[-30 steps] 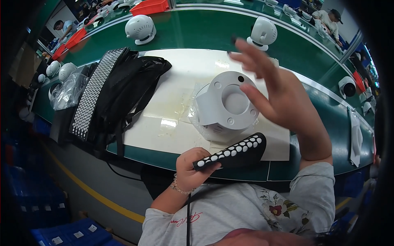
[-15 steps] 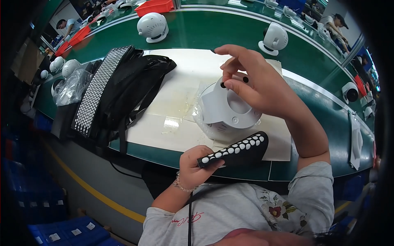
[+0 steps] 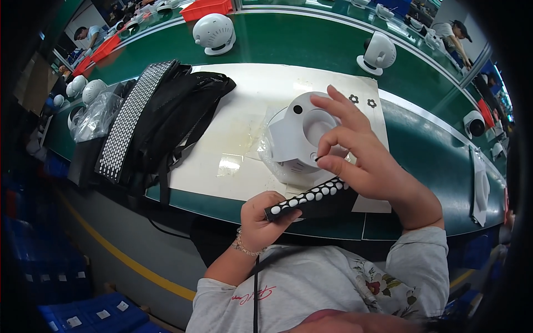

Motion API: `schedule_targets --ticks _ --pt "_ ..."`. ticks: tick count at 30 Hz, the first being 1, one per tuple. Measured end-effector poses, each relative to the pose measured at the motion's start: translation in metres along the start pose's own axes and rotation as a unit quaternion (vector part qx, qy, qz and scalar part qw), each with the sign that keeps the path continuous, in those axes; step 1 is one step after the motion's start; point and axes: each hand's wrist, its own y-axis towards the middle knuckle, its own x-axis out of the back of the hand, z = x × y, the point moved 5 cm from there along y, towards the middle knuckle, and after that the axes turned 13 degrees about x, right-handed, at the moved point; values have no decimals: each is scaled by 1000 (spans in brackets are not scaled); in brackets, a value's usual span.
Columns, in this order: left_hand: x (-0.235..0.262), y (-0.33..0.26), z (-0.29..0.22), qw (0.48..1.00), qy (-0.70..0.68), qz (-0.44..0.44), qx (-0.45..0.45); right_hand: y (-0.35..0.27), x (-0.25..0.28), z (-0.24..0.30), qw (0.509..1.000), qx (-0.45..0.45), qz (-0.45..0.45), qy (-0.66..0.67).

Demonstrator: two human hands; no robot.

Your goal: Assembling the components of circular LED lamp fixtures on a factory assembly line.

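Note:
My left hand [image 3: 262,217] grips one end of a black adhesive sheet [image 3: 327,201] with rows of white round spots, held tilted in front of the work. A white round-based device [image 3: 288,136] rests on clear plastic wrap [image 3: 268,155], with its ring-shaped underside facing up. One black round pad [image 3: 297,109] sits on the ring's upper left. Over the ring's lower right side is my right hand [image 3: 361,155], thumb and forefinger pinched on a small black pad [image 3: 318,159], other fingers raised. That hand hides the ring's right part.
A white board [image 3: 222,144] lies under the work. To the left are a black bag [image 3: 177,105], a black strip with white dots [image 3: 136,116] and a plastic bag [image 3: 97,119]. White devices [image 3: 214,32] stand on the green conveyor [image 3: 288,41] beyond. People work farther off.
My right hand has come down and nearer, from the ring's upper part to its lower side. The devices on the far conveyor have shifted right. My left hand still holds the sheet.

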Motion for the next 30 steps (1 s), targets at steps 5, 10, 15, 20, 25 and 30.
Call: schedule_targets --ticks 5,10,15,20,25,30 --pt "0 -1 3 1000 -10 -9 12 -2 -5 -1 1000 -6 13 11" --pt "0 -1 4 999 -16 -9 28 -4 -5 -4 999 -15 -20 42" --pt "0 0 2 999 -29 -13 19 -1 0 13 991 48 35 -119" --pt "0 1 0 999 -31 -24 7 -8 -2 25 938 185 16 -294" --pt "1 2 0 999 -15 -26 17 -12 -1 30 936 170 -5 -309" --pt "-1 1 1 999 -42 -28 11 -21 -9 40 971 162 -23 -173"
